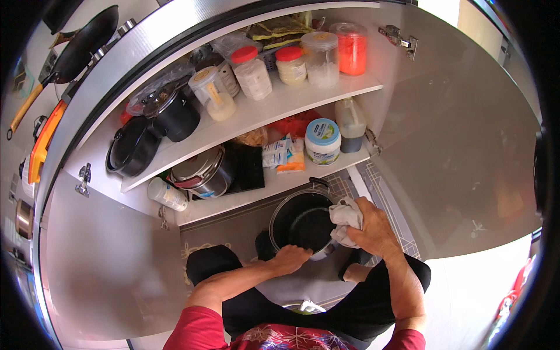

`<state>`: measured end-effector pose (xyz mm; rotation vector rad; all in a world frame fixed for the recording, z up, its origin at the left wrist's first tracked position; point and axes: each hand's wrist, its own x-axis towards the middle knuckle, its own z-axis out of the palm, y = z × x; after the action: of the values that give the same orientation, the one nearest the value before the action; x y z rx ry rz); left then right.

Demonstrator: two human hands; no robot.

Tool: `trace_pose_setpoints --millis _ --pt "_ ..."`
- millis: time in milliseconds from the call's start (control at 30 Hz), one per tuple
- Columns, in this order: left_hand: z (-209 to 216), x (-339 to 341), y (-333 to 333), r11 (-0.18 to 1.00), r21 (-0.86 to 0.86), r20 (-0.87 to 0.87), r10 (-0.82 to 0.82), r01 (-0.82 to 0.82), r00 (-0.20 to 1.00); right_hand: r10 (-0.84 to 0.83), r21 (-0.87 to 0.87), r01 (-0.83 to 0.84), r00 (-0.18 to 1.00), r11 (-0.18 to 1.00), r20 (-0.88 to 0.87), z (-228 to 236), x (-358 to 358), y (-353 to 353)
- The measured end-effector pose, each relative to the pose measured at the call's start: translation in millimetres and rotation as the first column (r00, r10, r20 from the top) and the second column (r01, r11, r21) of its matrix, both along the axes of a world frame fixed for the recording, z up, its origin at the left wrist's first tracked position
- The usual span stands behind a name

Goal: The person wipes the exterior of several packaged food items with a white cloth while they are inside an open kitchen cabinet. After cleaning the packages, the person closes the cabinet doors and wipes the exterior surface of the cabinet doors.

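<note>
A deep black cooking pot [298, 224] with a pale metal rim stands between my feet, its inside facing up and no food visible in it. My left hand [290, 260] is closed at the pot's near edge, where the near handle would be; the fingers cover that spot. The far handle [320, 182] points toward the cupboard. In my right hand [374, 228] is a crumpled off-white cloth [346, 218], held at the pot's right rim. Part of the cloth hangs over the rim, and whether it presses on the wall I cannot tell.
Ahead stands an open low cupboard with two shelves. Its right door [461, 140] and left door [111, 262] flank me. Jars [252, 76] and black pots [174, 114] fill the upper shelf. Below are a pressure cooker [204, 172], a blue-lidded tub [322, 142] and a jug [350, 125].
</note>
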<state>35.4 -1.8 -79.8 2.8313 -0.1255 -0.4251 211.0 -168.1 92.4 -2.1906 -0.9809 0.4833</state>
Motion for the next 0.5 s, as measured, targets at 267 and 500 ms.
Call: trace_pose_setpoints --millis 267,500 --pt "-47.0 23.5 -5.6 0.990 0.061 -0.046 -0.126 0.128 0.991 0.039 0.057 -0.038 0.999 0.998 -0.033 -18.0 2.8 -1.6" --pt "-85.7 26.2 -11.0 0.986 0.050 -0.023 -0.158 0.159 0.987 0.032 0.074 -0.031 0.999 0.997 -0.005 -9.8 3.2 2.9"
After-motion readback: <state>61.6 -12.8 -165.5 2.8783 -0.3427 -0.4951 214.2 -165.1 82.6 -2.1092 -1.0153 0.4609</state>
